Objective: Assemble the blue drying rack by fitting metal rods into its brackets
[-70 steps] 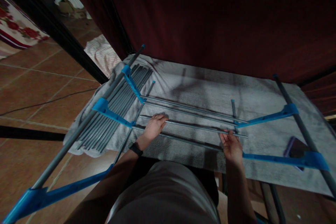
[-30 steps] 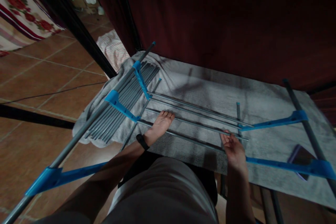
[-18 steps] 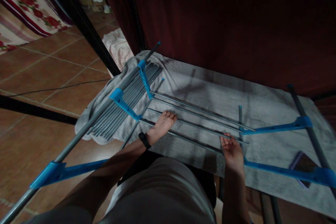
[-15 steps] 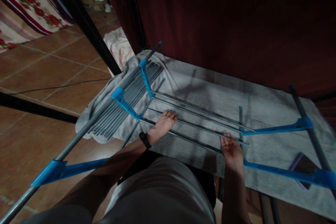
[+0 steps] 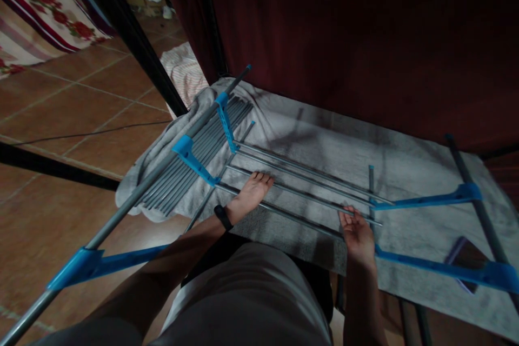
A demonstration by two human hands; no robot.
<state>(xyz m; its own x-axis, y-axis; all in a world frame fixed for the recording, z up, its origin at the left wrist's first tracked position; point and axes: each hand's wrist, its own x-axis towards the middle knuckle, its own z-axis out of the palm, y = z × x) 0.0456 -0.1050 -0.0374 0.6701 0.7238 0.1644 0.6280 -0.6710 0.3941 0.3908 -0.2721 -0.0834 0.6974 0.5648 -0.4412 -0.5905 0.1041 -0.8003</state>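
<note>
A thin grey metal tube (image 5: 304, 195) runs crosswise in front of me, between the two ends of a rack frame. My left hand (image 5: 256, 189) is closed over it left of its middle, palm down. Near its right end, my right hand (image 5: 357, 231) holds it with fingers curled from below, palm up. The tube's right tip passes over the frame's right crossbar. Two thin tubes (image 5: 300, 162) lie beyond it, and a nearer tube (image 5: 298, 219) runs beneath my left forearm. Blue plastic connectors (image 5: 197, 162) join the frame's left side; another blue connector (image 5: 430, 267) is at right.
Several loose grey tubes (image 5: 194, 157) lie together on the grey blanket (image 5: 324, 135) at left. A phone (image 5: 468, 262) lies beneath the right connector. Black posts (image 5: 133, 32) and a dark red curtain (image 5: 344, 38) border the bed. Tiled floor (image 5: 81, 97) shows at left.
Both hands keep their hold on the tube. The right hand and the tube's right end have shifted very slightly left; otherwise the scene looks the same.
</note>
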